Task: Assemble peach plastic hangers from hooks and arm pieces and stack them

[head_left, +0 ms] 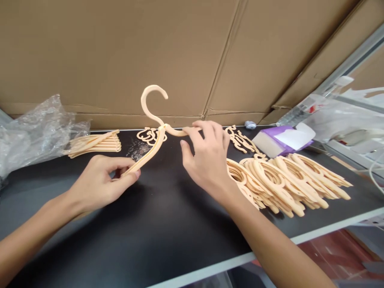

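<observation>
A cream plastic clothes hanger (153, 149) is held up over the black tabletop, its hook (144, 98) pointing upward. Between thumb and fingers, my left hand (100, 182) pinches the lower end of its left arm. My right hand (207, 160) has its fingers curled over the right arm, with the thumb lower and apart from the fingertips; the far end of that arm is hidden behind the hand. Behind the hanger lie loose hook-shaped pieces (148, 136). More small curved pieces (240, 141) rest just beyond my right hand.
Several stacks of folded hangers (288, 180) lie at the right. A bundle of flat cream strips (96, 143) sits beside a clear plastic bag (33, 134) at the left. A purple tissue pack (277, 140) and a clear bottle (312, 102) are back right. Cardboard (120, 52) walls the rear.
</observation>
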{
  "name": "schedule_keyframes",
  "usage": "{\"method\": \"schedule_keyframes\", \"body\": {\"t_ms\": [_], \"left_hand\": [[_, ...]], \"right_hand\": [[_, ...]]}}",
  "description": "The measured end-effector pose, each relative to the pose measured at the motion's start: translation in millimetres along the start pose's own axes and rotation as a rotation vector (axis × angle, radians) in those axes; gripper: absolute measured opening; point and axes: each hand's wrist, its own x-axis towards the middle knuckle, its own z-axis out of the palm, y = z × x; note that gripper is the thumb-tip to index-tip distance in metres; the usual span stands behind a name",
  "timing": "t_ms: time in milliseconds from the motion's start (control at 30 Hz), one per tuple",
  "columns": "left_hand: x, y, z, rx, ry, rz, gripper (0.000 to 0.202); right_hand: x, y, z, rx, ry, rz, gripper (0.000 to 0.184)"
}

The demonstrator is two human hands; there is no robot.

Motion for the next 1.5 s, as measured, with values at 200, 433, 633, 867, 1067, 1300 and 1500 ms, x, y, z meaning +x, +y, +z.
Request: {"method": "schedule_keyframes", "body": {"t_ms": [200, 433, 633, 867, 1067, 1300, 1500], "left_hand": [[5.7, -13.5, -0.3, 0.112, -0.071, -0.008, 0.045], [0.0, -9.1, 21.2, 0.222, -0.073, 0.197, 0.036], [-0.3, -16.5, 22.8, 0.271, -0.119, 0.345, 0.023], [11.9, -32.4, 6.2, 0.429, -0.024, 0.324, 0.016], [5.0, -17.9, 17.0, 0.455, 0.141, 0.380, 0.022], [-6.2, -1.1, 38.3, 0.315, 0.137, 0.513, 0.013], [-6.9, -6.0, 42.9, 0.380, 0.157, 0.574, 0.016]], "right_hand": [[-0.2, -1.3, 6.0, 0.112, -0.288, -0.063, 0.034], [-0.8, -9.2, 4.1, 0.052, -0.568, -0.037, 0.036], [1.9, -6.5, -5.3, -0.010, -0.643, -0.001, 0.035], [-2.2, 0.8, -2.9, -0.130, -0.690, -0.135, 0.030], [-6.6, -10.4, -2.2, 0.007, -0.704, -0.250, 0.026], [-17.1, -28.7, -4.8, 0.088, -0.603, -0.397, 0.024], [-20.2, -31.9, -7.5, 0.069, -0.507, -0.404, 0.024]]}}
